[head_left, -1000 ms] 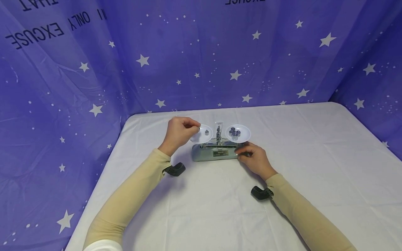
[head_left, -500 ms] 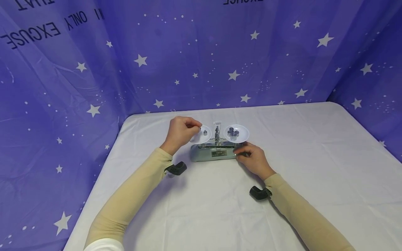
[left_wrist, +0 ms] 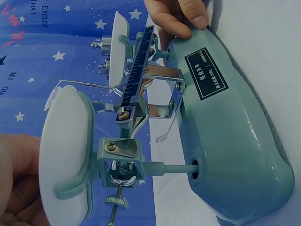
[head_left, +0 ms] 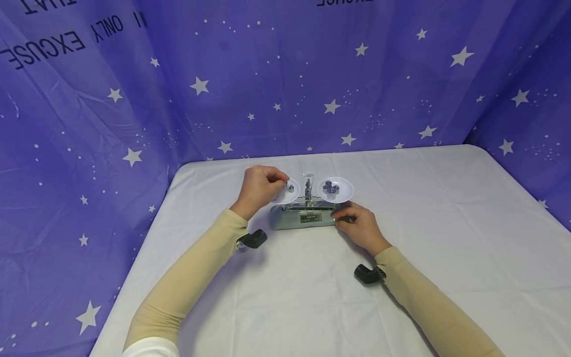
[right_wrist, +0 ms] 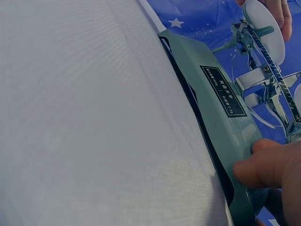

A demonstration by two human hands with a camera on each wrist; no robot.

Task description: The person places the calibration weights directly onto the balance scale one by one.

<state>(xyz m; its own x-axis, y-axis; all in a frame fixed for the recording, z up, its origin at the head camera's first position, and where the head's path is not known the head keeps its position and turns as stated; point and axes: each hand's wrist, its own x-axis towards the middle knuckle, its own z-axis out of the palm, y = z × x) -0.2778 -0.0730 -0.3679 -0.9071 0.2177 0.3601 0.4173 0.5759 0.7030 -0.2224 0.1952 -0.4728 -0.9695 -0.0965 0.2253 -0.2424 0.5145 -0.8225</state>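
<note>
A green balance scale [head_left: 290, 219] stands on the table with two white pans. At the left pan [head_left: 285, 200], my left hand [head_left: 258, 188] pinches a small metal weight between thumb and fingertips, mostly hidden by them. Beside those fingertips, one small weight [head_left: 291, 188] sits in the same pan. Several metal weights [head_left: 331, 189] are grouped in the right pan [head_left: 347, 195]. My right hand [head_left: 362, 228] grips the right end of the base; in the right wrist view its thumb [right_wrist: 256, 173] presses the front face. The left wrist view shows the graduated beam [left_wrist: 137, 70] between the pans.
A white cloth [head_left: 303, 297] covers the table. Behind and to the left hangs a purple-blue curtain [head_left: 267, 89] printed with white stars and lettering. Dark curved wrist mounts [head_left: 253, 239] stick out from both forearms, low over the cloth.
My left hand has shifted slightly right over the left pan, nearer the weight there. The right hand keeps its place on the base. The whole head view has shifted a little.
</note>
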